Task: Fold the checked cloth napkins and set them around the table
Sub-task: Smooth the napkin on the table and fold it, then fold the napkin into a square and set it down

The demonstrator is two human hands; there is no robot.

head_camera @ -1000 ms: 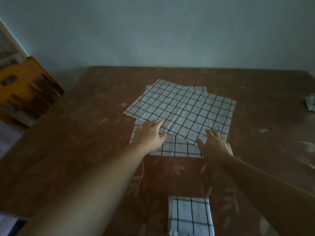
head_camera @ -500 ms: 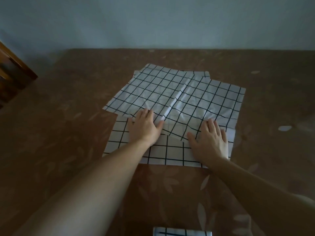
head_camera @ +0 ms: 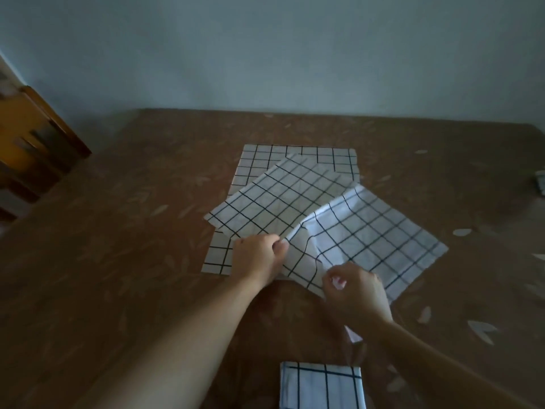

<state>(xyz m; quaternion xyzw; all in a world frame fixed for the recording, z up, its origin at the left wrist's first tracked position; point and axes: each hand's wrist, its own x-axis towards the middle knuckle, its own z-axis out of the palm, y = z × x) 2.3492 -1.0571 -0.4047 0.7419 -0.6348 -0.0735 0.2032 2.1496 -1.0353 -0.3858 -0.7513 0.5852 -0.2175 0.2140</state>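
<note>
1. Your left hand (head_camera: 259,256) has its grip closed on the near-left edge of the top napkin (head_camera: 368,243), fingers curled round the cloth.
2. Your right hand (head_camera: 358,293) pinches the same napkin along its near edge, thumb and fingers closed on it; the cloth is raised and creased between your two hands.
3. That top napkin lies at an angle, right of centre on the brown bench (head_camera: 118,246), with its far-right part flat on the surface.
4. A second napkin (head_camera: 277,199), also turned at an angle, lies just left of and partly beneath the one you hold.
5. A third napkin (head_camera: 256,160) lies square to the bench under both; its far edge and near-left corner show.
6. A folded napkin (head_camera: 321,385) sits at the near edge of the bench, well apart from the pile.
7. Another piece of checked cloth (head_camera: 540,183) shows at the far right, cut off by the frame.
8. A wooden chair (head_camera: 35,146) stands at the bench's far-left corner.
</note>
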